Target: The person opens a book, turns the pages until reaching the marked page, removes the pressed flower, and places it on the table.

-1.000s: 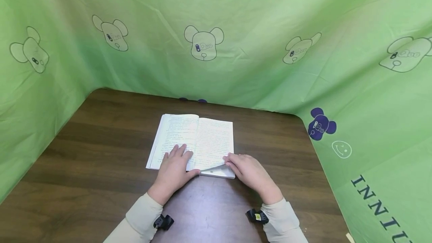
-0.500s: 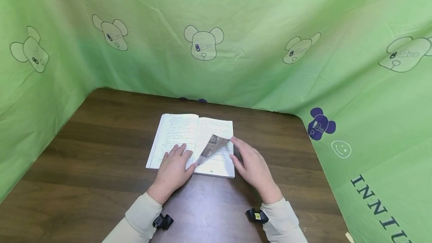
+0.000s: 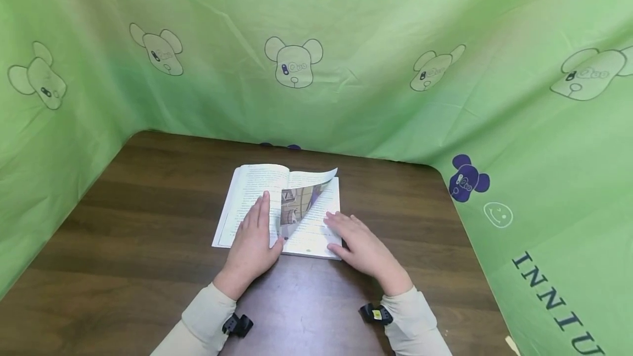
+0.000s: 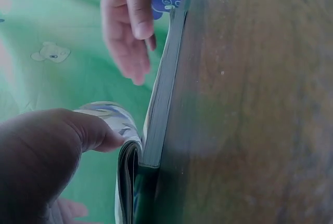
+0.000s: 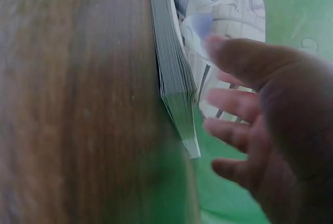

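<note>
The book (image 3: 249, 185) lies open near the far edge of the tabletop (image 3: 163, 174). The left hand (image 3: 249, 246) lies straight-fingered over one page; the right hand (image 3: 363, 246), relaxed, grips nothing — so the curling leaf (image 3: 296, 207) (outer corner unheld) could spring back, or crease under the left thumb (image 4: 106, 136).

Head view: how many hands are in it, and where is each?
2: the left hand over the left side of the open book, the right hand over its right edge. No others show.
</note>
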The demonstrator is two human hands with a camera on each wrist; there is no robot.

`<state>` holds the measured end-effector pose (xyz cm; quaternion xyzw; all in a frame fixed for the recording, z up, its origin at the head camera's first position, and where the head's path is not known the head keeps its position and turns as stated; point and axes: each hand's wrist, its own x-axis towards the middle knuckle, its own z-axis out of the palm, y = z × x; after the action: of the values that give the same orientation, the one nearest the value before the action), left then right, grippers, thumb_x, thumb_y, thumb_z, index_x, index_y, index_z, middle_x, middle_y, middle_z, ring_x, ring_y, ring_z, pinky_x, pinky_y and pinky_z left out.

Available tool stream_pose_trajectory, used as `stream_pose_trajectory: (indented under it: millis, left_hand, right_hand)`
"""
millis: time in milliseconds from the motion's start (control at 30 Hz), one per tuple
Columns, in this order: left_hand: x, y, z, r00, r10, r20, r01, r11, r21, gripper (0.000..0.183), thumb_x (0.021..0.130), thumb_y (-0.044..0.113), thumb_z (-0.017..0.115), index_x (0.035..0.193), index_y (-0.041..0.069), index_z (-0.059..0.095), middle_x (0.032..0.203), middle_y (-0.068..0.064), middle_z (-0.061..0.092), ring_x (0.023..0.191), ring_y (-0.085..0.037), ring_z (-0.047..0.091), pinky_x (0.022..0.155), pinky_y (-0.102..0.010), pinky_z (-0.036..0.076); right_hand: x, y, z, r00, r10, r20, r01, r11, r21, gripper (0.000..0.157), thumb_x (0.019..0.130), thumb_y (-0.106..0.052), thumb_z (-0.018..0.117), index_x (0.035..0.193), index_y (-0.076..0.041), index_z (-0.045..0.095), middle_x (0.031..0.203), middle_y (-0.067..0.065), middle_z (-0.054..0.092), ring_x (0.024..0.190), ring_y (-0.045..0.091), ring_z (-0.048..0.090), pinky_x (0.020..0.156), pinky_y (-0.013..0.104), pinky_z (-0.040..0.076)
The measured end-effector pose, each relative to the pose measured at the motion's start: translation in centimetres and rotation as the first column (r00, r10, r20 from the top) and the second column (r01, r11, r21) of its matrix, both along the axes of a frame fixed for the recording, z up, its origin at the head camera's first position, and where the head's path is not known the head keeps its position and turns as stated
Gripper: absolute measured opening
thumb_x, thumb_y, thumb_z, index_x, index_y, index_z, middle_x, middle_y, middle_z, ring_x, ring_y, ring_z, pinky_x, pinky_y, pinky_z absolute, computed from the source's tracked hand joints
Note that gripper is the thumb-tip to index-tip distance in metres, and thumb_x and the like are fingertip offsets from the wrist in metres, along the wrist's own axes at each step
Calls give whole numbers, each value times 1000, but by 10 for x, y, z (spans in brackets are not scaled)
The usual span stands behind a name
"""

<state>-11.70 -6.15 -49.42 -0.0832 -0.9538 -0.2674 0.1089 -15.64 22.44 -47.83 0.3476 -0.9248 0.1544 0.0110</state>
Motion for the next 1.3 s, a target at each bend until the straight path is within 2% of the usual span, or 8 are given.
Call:
stream_pose_trajectory:
  millis: [200, 433, 600, 767, 900, 1033, 1133, 1300]
  left_hand:
    - [2, -1, 1, 997, 26, -72, -28, 999, -27, 114, 83, 28, 81, 165, 10, 4, 169, -25, 5, 153, -47, 18, 111, -72, 31]
    - [2, -3, -1, 992, 9, -128, -18, 997, -72, 118, 79, 28, 85, 166, 10, 7, 170, -21, -13, 156, -46, -6, 113, -80, 7]
    - [2, -5, -1, 988, -7, -153, -8, 995, -97, 121, 77, 27, 86, 166, 11, 5, 170, -20, -16, 156, -46, -10, 113, -80, -1]
    - [1, -9, 1, 985, -23, -172, -1, 990, -138, 119, 75, 29, 87, 166, 12, 11, 171, -19, -13, 156, -46, -9, 111, -82, 0]
    - [2, -12, 2, 989, -52, -140, 30, 988, -154, 115, 77, 31, 86, 166, 13, 15, 172, -16, -9, 157, -44, -10, 111, -81, -3]
    - [3, -14, 1, 992, -83, -100, 66, 984, -167, 105, 81, 31, 82, 165, 12, 21, 173, -14, 2, 158, -43, -2, 113, -81, 1]
    - [3, -15, 1, 993, -104, -51, 93, 979, -181, 96, 86, 31, 77, 164, 13, 24, 173, -9, 8, 158, -42, 3, 115, -78, 4]
    - [2, -15, 0, 991, -131, 35, 135, 975, -179, 84, 93, 31, 69, 164, 17, 26, 173, -3, 12, 159, -37, 5, 119, -74, 2]
  right_hand:
    - [2, 1, -2, 995, 43, 90, -48, 997, 57, 58, 95, -38, 72, 144, -10, 60, 159, 8, 46, 151, 32, 37, 120, 64, 25]
    - [3, 1, 0, 993, 42, 110, -48, 998, 48, 64, 91, -40, 76, 145, -10, 59, 160, 7, 45, 151, 32, 37, 120, 65, 24]
    - [3, 2, -1, 993, 41, 114, -46, 998, 43, 64, 91, -41, 76, 145, -11, 59, 160, 7, 45, 151, 32, 37, 119, 66, 25]
    - [3, 2, -2, 993, 36, 113, -41, 998, 39, 64, 91, -41, 76, 146, -12, 59, 160, 6, 45, 151, 31, 37, 119, 66, 25]
    - [4, 2, -2, 992, 33, 122, -37, 999, 35, 64, 91, -42, 76, 146, -12, 59, 160, 5, 45, 151, 31, 36, 119, 66, 24]
    - [4, 2, -3, 991, 35, 131, -40, 999, 34, 65, 91, -42, 76, 146, -12, 58, 160, 5, 44, 152, 31, 35, 119, 66, 24]
    - [4, 2, -2, 991, 29, 134, -33, 999, 32, 65, 91, -42, 77, 145, -12, 59, 161, 5, 44, 152, 31, 35, 120, 65, 23]
    - [3, 2, -2, 990, 23, 139, -28, 999, 38, 66, 90, -43, 77, 146, -13, 58, 161, 4, 43, 152, 29, 34, 121, 64, 23]
